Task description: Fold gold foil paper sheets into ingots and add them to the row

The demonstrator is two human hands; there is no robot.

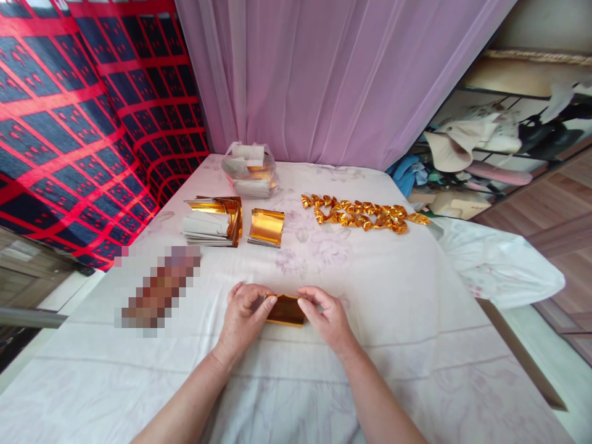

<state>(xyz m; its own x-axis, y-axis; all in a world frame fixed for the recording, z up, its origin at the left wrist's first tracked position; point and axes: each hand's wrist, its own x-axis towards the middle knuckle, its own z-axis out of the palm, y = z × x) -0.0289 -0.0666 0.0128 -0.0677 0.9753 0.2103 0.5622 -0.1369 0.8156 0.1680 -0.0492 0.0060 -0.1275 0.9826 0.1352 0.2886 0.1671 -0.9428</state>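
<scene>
— Closest to us, both hands are down on the white flower-printed bed sheet (pixel 393 296). The left hand (pixel 241 319) pinches the left end of a small sheet of shiny gold foil paper (pixel 285 310) between thumb and fingertips, and the right hand (pixel 326 317) pinches the right end the same way.

— So one sheet, gripped at both ends?

— One sheet that I can see, lying low against the cloth between the two hands. Held at both ends like that, I'd say it stays taut and flat for folding.

— And further up the bed?

— Left of centre, two stocks of paper. A tall stack of gold-and-white foil sheets (pixel 213 223), too many to count, and just beside it a lower curled pile of gold foil sheets (pixel 266 227). Both are within an arm's reach, which looks like supply placement.

— The glittering row on the right?

— Folded gold foil pieces (pixel 365 214), lined up in roughly two rows, well apart from the stacks. Somewhere around twenty; they overlap, so I can't count exactly.

— Farthest back?

— One clear plastic bag of paper (pixel 250 170), near the mauve sheer curtain (pixel 333 80). A red-and-navy checked blanket (pixel 69 123) hangs at left.
</scene>
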